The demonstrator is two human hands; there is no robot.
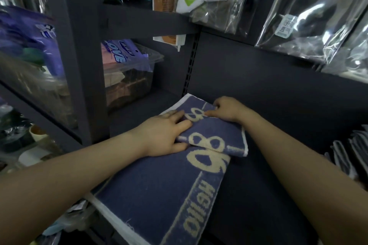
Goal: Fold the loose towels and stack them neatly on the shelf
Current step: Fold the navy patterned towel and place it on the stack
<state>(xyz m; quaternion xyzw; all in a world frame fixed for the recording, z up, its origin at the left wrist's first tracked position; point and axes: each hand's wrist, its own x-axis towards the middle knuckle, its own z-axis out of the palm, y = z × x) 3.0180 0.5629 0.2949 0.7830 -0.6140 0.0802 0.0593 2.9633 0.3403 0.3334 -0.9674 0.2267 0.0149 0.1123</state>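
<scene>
Lying nearest on the dark shelf is a blue towel with cream lettering, its white-edged near end reaching the shelf's front edge. Just beyond it, a second, folded towel of the same print is sitting on the shelf, its near edge overlapping the first towel's far end.

Both bare arms are reaching in over the shelf. The left hand is resting on the folded towel's left side, fingers mostly straight and spread across the top, thumb lying along the near fold. The right hand is working at the far edge, its fingers curled and pinching the cloth there, the forefinger pointing left along the top.

To the right, grey folded cloths are standing near the shelf's edge, well apart from the towels. Farther left, behind the upright, a clear bin is holding packets. Above, plastic-wrapped goods are hanging over the back panel.
</scene>
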